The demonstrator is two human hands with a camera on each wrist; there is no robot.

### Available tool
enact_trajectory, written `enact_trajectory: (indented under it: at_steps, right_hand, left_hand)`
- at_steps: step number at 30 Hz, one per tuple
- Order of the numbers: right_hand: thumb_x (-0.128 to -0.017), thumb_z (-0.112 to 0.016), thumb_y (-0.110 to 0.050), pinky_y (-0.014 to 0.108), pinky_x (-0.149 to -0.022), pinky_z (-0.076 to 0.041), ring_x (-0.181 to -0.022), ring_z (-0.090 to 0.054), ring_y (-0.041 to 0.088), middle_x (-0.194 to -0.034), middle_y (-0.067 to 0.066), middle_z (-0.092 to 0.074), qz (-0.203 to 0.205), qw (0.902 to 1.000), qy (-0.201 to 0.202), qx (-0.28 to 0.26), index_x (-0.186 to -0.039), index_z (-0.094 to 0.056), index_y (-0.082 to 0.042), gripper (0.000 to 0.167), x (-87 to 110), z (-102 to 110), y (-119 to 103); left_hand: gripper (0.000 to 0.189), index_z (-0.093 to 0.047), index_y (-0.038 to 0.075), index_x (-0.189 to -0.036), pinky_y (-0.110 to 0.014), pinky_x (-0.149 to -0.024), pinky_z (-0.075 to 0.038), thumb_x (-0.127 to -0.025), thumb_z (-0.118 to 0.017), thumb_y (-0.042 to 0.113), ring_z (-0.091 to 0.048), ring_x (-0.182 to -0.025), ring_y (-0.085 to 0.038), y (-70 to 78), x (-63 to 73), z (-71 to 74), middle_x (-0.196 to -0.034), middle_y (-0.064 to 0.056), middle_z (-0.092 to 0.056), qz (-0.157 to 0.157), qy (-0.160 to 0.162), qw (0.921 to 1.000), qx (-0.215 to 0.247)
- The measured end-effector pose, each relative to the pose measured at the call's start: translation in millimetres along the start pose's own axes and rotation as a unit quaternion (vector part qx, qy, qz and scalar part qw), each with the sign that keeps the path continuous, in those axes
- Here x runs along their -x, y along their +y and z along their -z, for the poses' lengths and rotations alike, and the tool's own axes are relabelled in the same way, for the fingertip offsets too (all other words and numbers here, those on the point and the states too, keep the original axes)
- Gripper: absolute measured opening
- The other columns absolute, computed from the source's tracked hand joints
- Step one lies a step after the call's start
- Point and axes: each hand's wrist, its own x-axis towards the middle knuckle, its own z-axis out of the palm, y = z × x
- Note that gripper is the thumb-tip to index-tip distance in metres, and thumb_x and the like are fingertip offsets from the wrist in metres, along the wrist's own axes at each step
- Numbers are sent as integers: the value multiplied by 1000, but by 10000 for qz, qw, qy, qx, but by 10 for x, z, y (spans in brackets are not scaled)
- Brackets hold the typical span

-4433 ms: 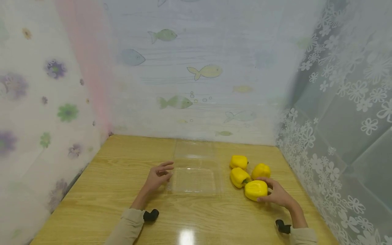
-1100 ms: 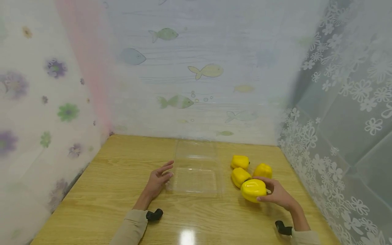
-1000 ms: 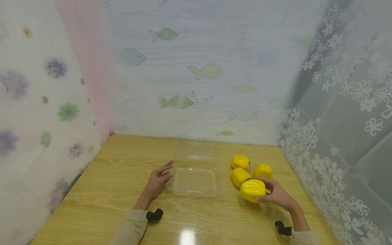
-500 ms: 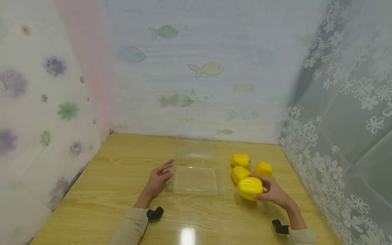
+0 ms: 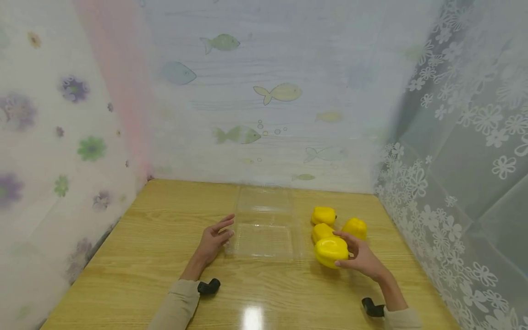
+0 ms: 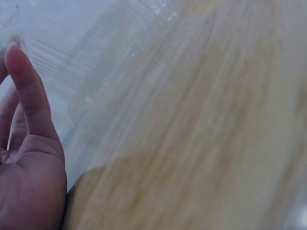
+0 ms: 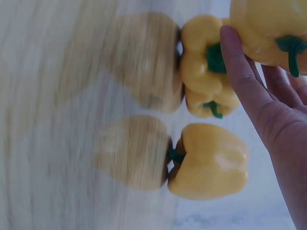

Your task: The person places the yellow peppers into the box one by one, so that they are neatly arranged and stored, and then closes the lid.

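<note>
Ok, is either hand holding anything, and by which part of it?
The right hand holds a pepper by its sides, near the stem; the left hand holds nothing.

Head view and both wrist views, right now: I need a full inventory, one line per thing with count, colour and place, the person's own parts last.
Table: 1, light wood-look, across the lower part of the head view
Clear container: 1, colourless, open, mid-table
Loose bell peppers: 3, yellow with green stems, right of the container
Held bell pepper: 1, yellow with green stem, in the right hand
Coverings: 3, pale with fish (back), white with flowers (left), grey with white flowers (right)
Black fittings: 2, black, at the cuffs
Sleeves: 2, beige, bottom edge
Hands: 2, bare; left hand beside the container, right gripping a pepper
</note>
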Motion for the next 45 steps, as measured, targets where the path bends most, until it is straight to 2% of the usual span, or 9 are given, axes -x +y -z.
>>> enact_trajectory:
  at_steps: [3, 6, 11, 18, 20, 26, 29, 38, 45]
  right_hand:
    - [-87, -79, -6, 33, -88, -56, -118, -52, -11, -156, 36, -32, -43, 10000, 39, -30, -152, -38, 1, 76, -6, -50, -19]
    - [-88, -78, -4, 33, -87, -57, -118, -55, -7, -153, 35, -36, -3, 9999, 24, -163, -148, -41, 2, 71, -12, -93, -35]
    - [-88, -76, -1, 34, -85, -59, -115, -62, 3, -143, 34, -45, 204, 9992, -49, -346, -144, -45, 4, 65, -19, -147, -64]
    - [-88, -75, 1, 34, -86, -59, -115, -62, 6, -143, 32, -46, 453, 9979, -171, -425, -144, -44, 5, 64, -33, -220, -139]
    - [-88, -75, 1, 35, -86, -60, -115, -63, 7, -142, 27, -48, 514, 9974, -191, -460, -144, -43, 5, 65, -43, -244, -170]
    - [-89, -75, 0, 35, -86, -60, -115, -63, 9, -138, 0, -55, 578, 9954, -286, -705, -144, -42, 7, 65, -76, -326, -238]
    - [-89, -75, 1, 36, -86, -60, -116, -63, 9, -135, -6, -57, 638, 9942, -345, -792, -143, -43, 6, 63, -94, -364, -237]
    - [-88, -75, 2, 35, -86, -59, -116, -63, 9, -135, -6, -58, 823, 9933, -250, -777, -143, -44, 5, 63, -145, -469, -205]
    - [-88, -74, 4, 34, -87, -59, -118, -62, 8, -136, -4, -57, 1019, 9910, -123, -863, -144, -39, 13, 67, -177, -558, -206]
  left_hand:
    - [58, -34, -26, -142, -16, -64, -51, -98, -63, -3, -58, -80, -2, 0, 2, -2, -161, -17, -36, 42, 64, 10000, -33]
    - [58, -34, -27, -141, -16, -63, -51, -97, -63, -4, -58, -80, -2, -7, 6, 0, -161, -18, -37, 27, 86, 9999, -52]
    - [56, -35, -26, -141, -16, -64, -51, -98, -62, -4, -59, -81, -3, -19, 16, -1, -161, -18, -36, 57, 102, 9999, -54]
    - [55, -37, -25, -141, -16, -64, -51, -98, -63, -3, -58, -82, -4, -21, 24, -16, -162, -18, -36, 94, 109, 9998, -98]
    - [55, -37, -25, -141, -16, -64, -51, -98, -63, -3, -59, -82, -3, -21, 23, -17, -162, -19, -35, 80, 124, 9998, -107]
    - [53, -38, -25, -141, -16, -64, -51, -98, -62, -4, -58, -82, -3, -7, 29, -20, -162, -20, -34, 51, 123, 9998, -165]
    - [53, -39, -25, -140, -17, -64, -51, -98, -63, -3, -59, -82, -3, -5, 29, -20, -161, -19, -36, 47, 131, 9997, -197]
    - [53, -39, -25, -140, -17, -64, -51, -98, -63, -4, -59, -83, -3, -1, 20, -24, -162, -22, -34, 3, 77, 9997, -243]
    - [54, -39, -25, -141, -17, -64, -51, -98, -63, -3, -59, -83, -3, 16, 16, -28, -161, -19, -36, -1, 127, 9996, -268]
